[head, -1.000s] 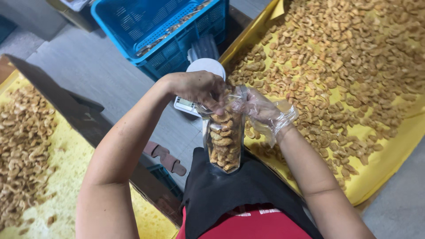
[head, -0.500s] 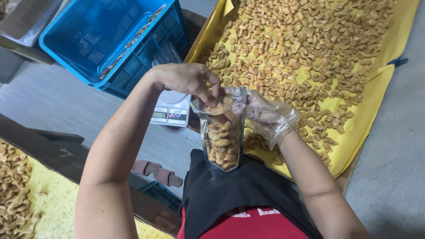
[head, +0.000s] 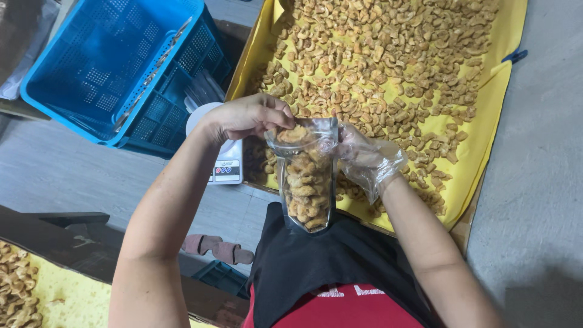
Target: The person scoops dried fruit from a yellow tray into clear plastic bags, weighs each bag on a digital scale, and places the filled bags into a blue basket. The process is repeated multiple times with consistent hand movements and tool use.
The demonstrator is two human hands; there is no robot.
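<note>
A clear stand-up pouch filled with golden fried snack pieces hangs upright in front of my body. My left hand, bare, pinches the left side of its open mouth. My right hand, in a thin clear plastic glove, holds the right side of the mouth. Behind the pouch lies a wide table covered with a yellow sheet, spread with many loose snack pieces.
A small white digital scale sits under my left forearm. A blue plastic crate stands at the upper left. Grey floor with a pair of sandals lies below. Another yellow tray of snacks shows at the bottom left.
The view has shifted, so the crate and yellow table slid leftward in frame. Both hands stay at the pouch mouth; the pouch looks about as full as before.
</note>
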